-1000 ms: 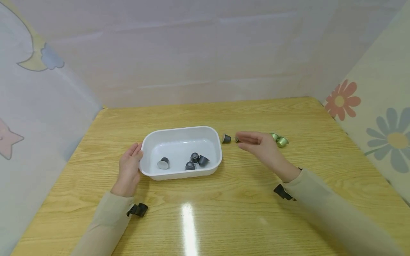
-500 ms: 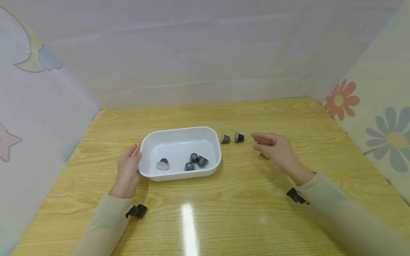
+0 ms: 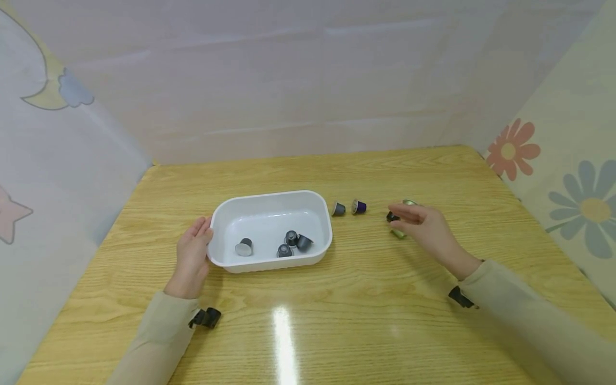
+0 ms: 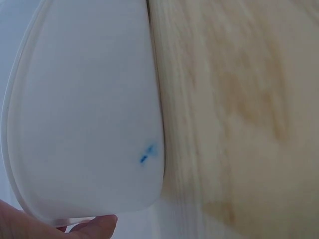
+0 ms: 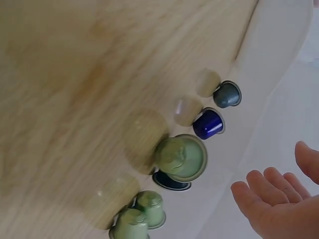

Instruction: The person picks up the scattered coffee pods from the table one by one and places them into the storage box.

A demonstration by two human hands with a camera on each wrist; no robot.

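A white plastic tub [image 3: 276, 263] stands on the table with several dark coffee capsules [image 3: 304, 243] inside, one showing its pale lid [image 3: 244, 248]. My left hand [image 3: 189, 259] holds the tub's left end, thumb at the rim. My right hand [image 3: 430, 235] hovers with fingers extended and nothing between them. Around its fingertips lie a black capsule [image 5: 171, 181] and a green capsule [image 5: 182, 158], which overlap in the right wrist view. Two more green capsules [image 5: 149, 206] lie close together, mostly hidden behind the hand in the head view.
A grey capsule [image 3: 339, 209] lies just right of the tub, with a purple-blue capsule [image 3: 359, 207] beside it. The wooden table [image 3: 337, 315] meets a draped backdrop [image 3: 298, 107] at the back. Decorated panels stand along the left and right sides.
My right hand has moved rightward from near the purple-blue capsule, uncovering it, to the black and green capsules. My left hand and the tub have stayed nearly still.
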